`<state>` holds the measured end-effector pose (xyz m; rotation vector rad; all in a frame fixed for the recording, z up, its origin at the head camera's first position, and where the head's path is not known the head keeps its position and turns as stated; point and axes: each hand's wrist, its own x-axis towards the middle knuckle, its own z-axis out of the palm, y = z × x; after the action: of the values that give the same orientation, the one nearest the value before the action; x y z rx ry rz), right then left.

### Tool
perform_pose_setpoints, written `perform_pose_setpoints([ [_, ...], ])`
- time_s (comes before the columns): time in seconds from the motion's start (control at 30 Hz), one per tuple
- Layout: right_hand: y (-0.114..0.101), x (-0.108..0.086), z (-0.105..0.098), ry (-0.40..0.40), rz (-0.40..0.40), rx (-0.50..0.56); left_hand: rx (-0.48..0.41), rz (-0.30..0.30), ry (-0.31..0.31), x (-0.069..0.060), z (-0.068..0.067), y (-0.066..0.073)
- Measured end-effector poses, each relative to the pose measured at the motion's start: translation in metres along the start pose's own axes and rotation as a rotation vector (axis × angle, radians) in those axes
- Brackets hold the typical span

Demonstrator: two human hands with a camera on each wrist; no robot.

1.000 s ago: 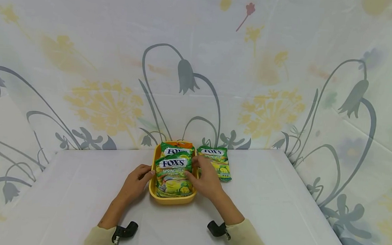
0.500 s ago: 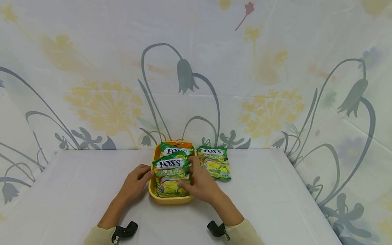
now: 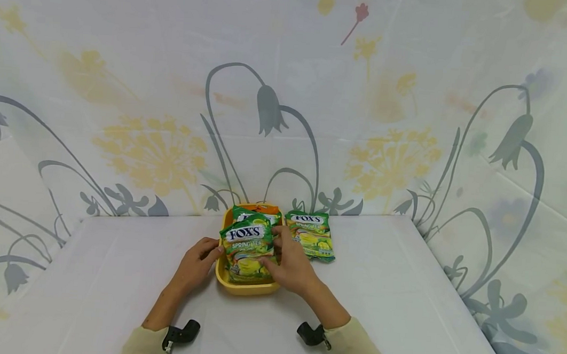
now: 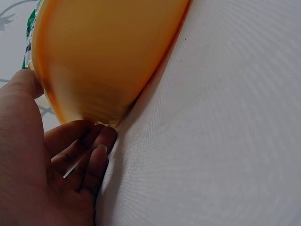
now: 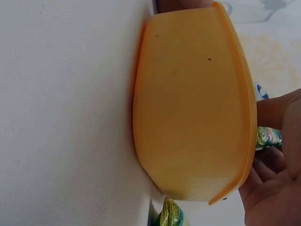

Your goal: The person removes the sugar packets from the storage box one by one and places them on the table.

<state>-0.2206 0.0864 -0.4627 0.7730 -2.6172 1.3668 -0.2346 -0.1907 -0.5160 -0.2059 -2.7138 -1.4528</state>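
Observation:
A yellow plastic basket (image 3: pixel 247 290) stands on the table with green Fox's Spring Tea candy bags in it. My left hand (image 3: pixel 196 264) holds its left side, thumb at the rim and fingers curled against the outer wall in the left wrist view. At the basket's right side, my right hand (image 3: pixel 295 266) pinches the front candy bag (image 3: pixel 245 245) by its right edge, thumb on its face. That bag leans slightly left, over another green bag (image 3: pixel 275 219). In the right wrist view, a strip of the pinched candy bag (image 5: pixel 269 137) shows between thumb and fingers, above the rim.
Another Spring Tea bag (image 3: pixel 313 236) lies on the white table (image 3: pixel 383 289), just right of the basket. Something orange (image 3: pixel 265 209) shows at the basket's back end. A flower-printed sheet (image 3: pixel 274 160) rises behind the table.
The front candy bag has shifted a little to the left and tilted, with my right hand moving along with it. My left hand has stayed at the basket's side.

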Motion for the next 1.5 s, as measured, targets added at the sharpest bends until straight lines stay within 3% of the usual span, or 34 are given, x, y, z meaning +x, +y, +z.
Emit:
perform_pose_setpoints([
  [0.47,-0.001,0.002,-0.008,0.071,0.041,0.138,0.007,0.002,0.006,0.001,0.000,-0.001],
  [0.73,-0.005,0.003,-0.015,0.120,0.016,0.176,0.024,-0.020,0.005,0.002,0.001,0.002],
  [0.93,-0.007,0.002,-0.023,0.165,-0.008,0.179,0.019,-0.019,0.000,0.000,0.000,0.003],
  [1.2,-0.009,0.002,-0.036,0.203,0.051,0.169,0.021,-0.015,-0.006,0.001,-0.001,0.002],
  [1.5,-0.002,0.002,-0.054,0.239,0.038,0.166,0.024,-0.016,-0.005,0.000,-0.001,0.002],
])
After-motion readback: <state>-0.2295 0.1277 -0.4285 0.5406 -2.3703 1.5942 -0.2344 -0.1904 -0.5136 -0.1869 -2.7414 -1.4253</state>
